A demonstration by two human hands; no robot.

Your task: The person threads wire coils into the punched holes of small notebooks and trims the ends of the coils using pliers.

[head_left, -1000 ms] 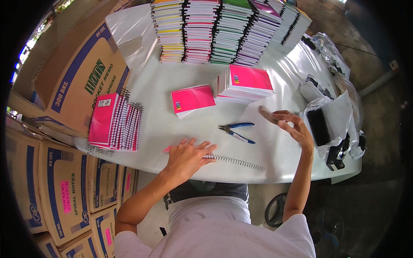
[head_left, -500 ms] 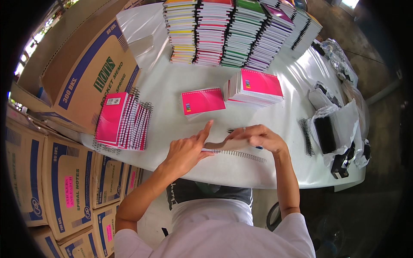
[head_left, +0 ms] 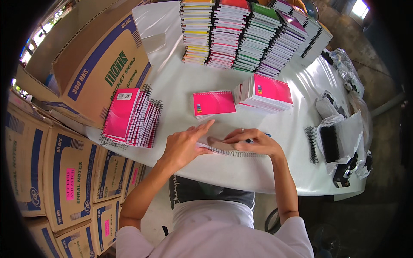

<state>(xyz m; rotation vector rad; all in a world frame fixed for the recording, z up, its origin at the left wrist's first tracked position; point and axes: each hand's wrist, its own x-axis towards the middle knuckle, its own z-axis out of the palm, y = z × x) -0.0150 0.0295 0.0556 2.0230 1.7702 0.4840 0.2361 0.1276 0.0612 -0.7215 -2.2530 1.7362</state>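
Note:
My left hand [head_left: 181, 145] grips the left end of a small notebook [head_left: 215, 142], its thumb at the near edge and its index finger stretched forward. The notebook's grey-brown board faces up. A thin wire coil [head_left: 234, 152] runs along the near edge and reaches out to the right. My right hand [head_left: 254, 142] has its fingers curled over the notebook's right part, closed at the coil. Partly hidden by that hand is a slim blue tool [head_left: 267, 135], whose kind I cannot make out. Beyond my hands lies a small pile of pink notebooks [head_left: 214, 103].
A taller pink pile [head_left: 273, 92] stands to its right. Coil-bound pink notebooks [head_left: 122, 114] lean by an open cardboard box [head_left: 103, 64] at left. Tall notebook stacks [head_left: 230, 36] line the back. Black coils [head_left: 330, 133] in plastic lie at right; closed cartons [head_left: 71, 176] stand at lower left.
My right hand has come down closer over the notebook and the coil. Less of the coil sticks out past it. The whole view has shifted a little; my left hand keeps its hold.

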